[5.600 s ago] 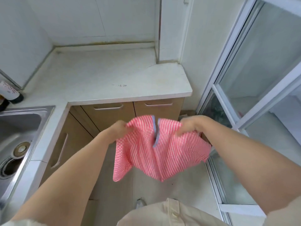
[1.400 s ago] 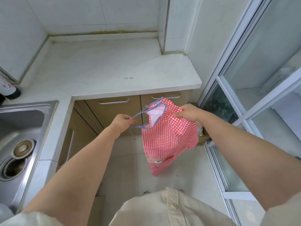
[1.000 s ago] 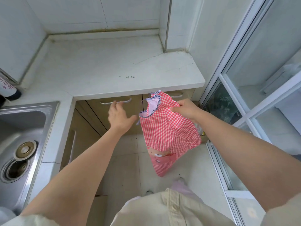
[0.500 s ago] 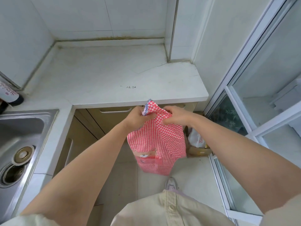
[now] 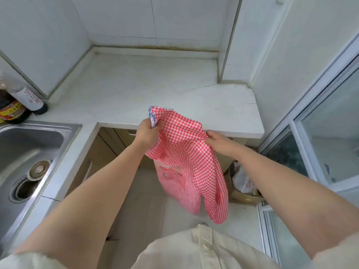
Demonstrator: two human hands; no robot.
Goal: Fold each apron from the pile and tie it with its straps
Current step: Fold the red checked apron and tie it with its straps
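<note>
A red and white checked apron (image 5: 184, 152) with a blue striped trim hangs in the air in front of the counter edge. My left hand (image 5: 146, 132) grips its top left corner by the trim. My right hand (image 5: 217, 141) pinches the top edge on the right side. The cloth is stretched between both hands, and the rest droops toward the floor, showing a pink pocket. The straps are hidden in the folds.
A white countertop (image 5: 145, 90) lies just behind the apron. A steel sink (image 5: 25, 152) is at the left, with two dark bottles (image 5: 17, 105) behind it. Glass sliding doors (image 5: 320, 142) stand at the right. A plastic bag (image 5: 242, 181) and a cardboard box sit on the floor.
My hands have drawn apart, spreading the apron's top edge wider. The apron has risen to the level of the counter edge.
</note>
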